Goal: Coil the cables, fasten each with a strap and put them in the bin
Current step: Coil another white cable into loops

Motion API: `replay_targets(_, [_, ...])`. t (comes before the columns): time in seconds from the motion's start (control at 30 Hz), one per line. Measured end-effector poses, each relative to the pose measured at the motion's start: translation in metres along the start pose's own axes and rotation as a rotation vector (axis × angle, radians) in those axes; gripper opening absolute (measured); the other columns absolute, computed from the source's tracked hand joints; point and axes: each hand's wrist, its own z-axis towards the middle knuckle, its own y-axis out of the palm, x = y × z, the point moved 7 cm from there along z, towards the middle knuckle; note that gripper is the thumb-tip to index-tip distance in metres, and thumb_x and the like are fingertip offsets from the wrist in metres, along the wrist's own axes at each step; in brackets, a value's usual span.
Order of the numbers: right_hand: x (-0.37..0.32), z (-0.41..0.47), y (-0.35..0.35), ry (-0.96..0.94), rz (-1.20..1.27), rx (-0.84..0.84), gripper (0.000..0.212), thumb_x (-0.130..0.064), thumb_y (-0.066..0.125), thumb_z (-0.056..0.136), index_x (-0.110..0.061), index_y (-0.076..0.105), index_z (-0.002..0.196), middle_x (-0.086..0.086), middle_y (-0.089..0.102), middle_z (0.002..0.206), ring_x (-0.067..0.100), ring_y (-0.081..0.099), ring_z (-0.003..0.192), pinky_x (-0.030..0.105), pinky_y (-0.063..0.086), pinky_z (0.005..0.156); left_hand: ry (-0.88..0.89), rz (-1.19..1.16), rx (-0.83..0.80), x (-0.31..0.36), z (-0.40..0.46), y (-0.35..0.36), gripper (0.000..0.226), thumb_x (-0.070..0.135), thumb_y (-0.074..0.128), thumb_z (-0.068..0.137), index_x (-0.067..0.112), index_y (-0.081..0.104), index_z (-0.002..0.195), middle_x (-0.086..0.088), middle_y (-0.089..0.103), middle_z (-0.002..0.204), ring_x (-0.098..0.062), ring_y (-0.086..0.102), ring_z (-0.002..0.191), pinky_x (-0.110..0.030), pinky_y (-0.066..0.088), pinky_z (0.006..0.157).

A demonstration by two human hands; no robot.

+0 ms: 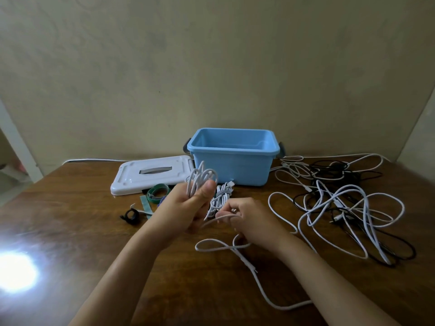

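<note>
— What's the surface like?
— A dark brown wooden worktop [70, 208], glossy, with a hard white glare at its near left edge. Behind it is a plain beige wall [188, 67]; a pale doorway edge shows far left.

— And the hands?
— The left hand [181, 208] is raised over the worktop, fingers and thumb curled round a coil [202, 178] of white cable, its loops standing above the thumb. The right hand [247, 220] sits just beside it, lower, fingers curled and pinching the same cable's loose run, which trails in a loop [219, 247] on the worktop and on toward the near edge.

— Where's the bin?
— The blue bin [231, 165] stands open at the back, near the wall. Its white lid [150, 175] lies flat just left of it. A small white bundle [222, 198] lies in front of the bin, beyond the hands.

— The rest?
— A tangle [341, 203] of white and black cables sprawls right of the bin. Green straps [157, 190] lie by the lid's near edge, a black strap [130, 216] rolled up just nearer.
</note>
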Motion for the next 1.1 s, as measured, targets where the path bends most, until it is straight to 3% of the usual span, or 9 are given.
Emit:
replay_targets(0.17, [0.004,-0.001,-0.016,0.07,0.292,-0.053,0.015,-0.026,0.08,0.087,-0.017,0.072,0.095,-0.002,0.054,0.058,0.009,0.044,0.047,0.022,0.037,0.049,0.03,0.276,0.087,0.004,0.001,-0.009,0.052,0.064,0.048,0.085,0.014,0.052,0.07,0.005,0.043,0.047,-0.01,0.037,0.039,-0.024,0.035,0.041])
replay_targets(0.23, [0.006,-0.003,-0.022,0.094,0.438,-0.079,0.02,-0.019,0.079,0.089,-0.007,0.069,0.102,0.01,0.061,0.068,0.015,0.056,0.051,0.022,0.046,0.05,0.064,0.465,0.118,0.007,0.001,-0.009,0.051,0.062,0.042,0.086,0.016,0.06,0.076,0.007,0.05,0.045,-0.003,0.044,0.039,-0.019,0.038,0.045])
replay_targets(0.37, [0.004,-0.006,-0.022,0.093,0.533,-0.097,0.022,-0.02,0.068,0.097,-0.004,0.063,0.113,0.003,0.072,0.071,0.021,0.069,0.058,0.025,0.055,0.06,0.138,0.583,0.195,0.006,0.006,-0.014,0.059,0.063,0.036,0.09,0.011,0.056,0.072,0.003,0.05,0.058,-0.004,0.043,0.048,-0.023,0.037,0.052])
replay_targets(0.53, [0.005,-0.003,-0.023,0.075,0.687,-0.037,0.019,-0.016,0.064,0.099,-0.001,0.062,0.111,0.002,0.05,0.064,0.008,0.038,0.042,0.023,0.037,0.046,0.119,0.63,0.251,-0.002,0.007,-0.02,0.067,0.071,0.032,0.082,0.01,0.059,0.071,-0.003,0.055,0.062,-0.006,0.047,0.052,-0.019,0.038,0.051])
replay_targets(0.63, [0.007,-0.003,-0.028,0.059,0.659,0.02,0.015,-0.023,0.069,0.097,-0.012,0.07,0.108,-0.002,0.055,0.071,0.004,0.04,0.05,0.021,0.038,0.053,0.084,0.647,0.243,-0.009,0.009,-0.02,0.069,0.074,0.032,0.08,0.013,0.064,0.071,-0.006,0.062,0.067,-0.017,0.054,0.058,-0.03,0.043,0.055])
replay_targets(0.73, [0.005,-0.002,-0.031,0.009,0.569,0.076,0.01,-0.03,0.07,0.096,-0.022,0.072,0.102,-0.011,0.058,0.071,0.0,0.047,0.054,0.02,0.042,0.056,0.068,0.664,0.243,-0.009,0.011,-0.018,0.06,0.07,0.036,0.083,0.018,0.064,0.069,0.0,0.061,0.065,-0.014,0.054,0.059,-0.023,0.04,0.053])
replay_targets(0.93, [0.0,-0.002,-0.02,0.015,0.48,0.149,0.02,-0.034,0.059,0.103,-0.017,0.067,0.098,-0.004,0.046,0.059,0.004,0.039,0.042,0.024,0.037,0.044,0.048,0.783,0.215,-0.015,0.013,-0.011,0.033,0.053,0.051,0.097,0.024,0.057,0.081,0.002,0.059,0.082,-0.014,0.055,0.074,-0.03,0.041,0.062])
replay_targets(1.03, [0.001,-0.002,-0.015,0.063,0.548,0.097,0.027,-0.031,0.053,0.106,-0.014,0.067,0.091,-0.005,0.04,0.058,0.005,0.034,0.044,0.022,0.033,0.044,0.069,0.777,0.271,-0.014,0.013,-0.017,0.036,0.054,0.051,0.096,0.023,0.057,0.077,0.002,0.052,0.089,-0.012,0.052,0.075,-0.028,0.039,0.063])
replay_targets(1.1, [-0.002,-0.002,-0.012,0.071,0.663,0.034,0.028,-0.025,0.048,0.108,-0.009,0.066,0.092,-0.002,0.04,0.062,0.008,0.036,0.045,0.024,0.041,0.047,0.067,0.759,0.291,-0.014,0.012,-0.019,0.04,0.057,0.049,0.094,0.023,0.058,0.076,0.005,0.05,0.093,-0.01,0.053,0.075,-0.03,0.046,0.066])
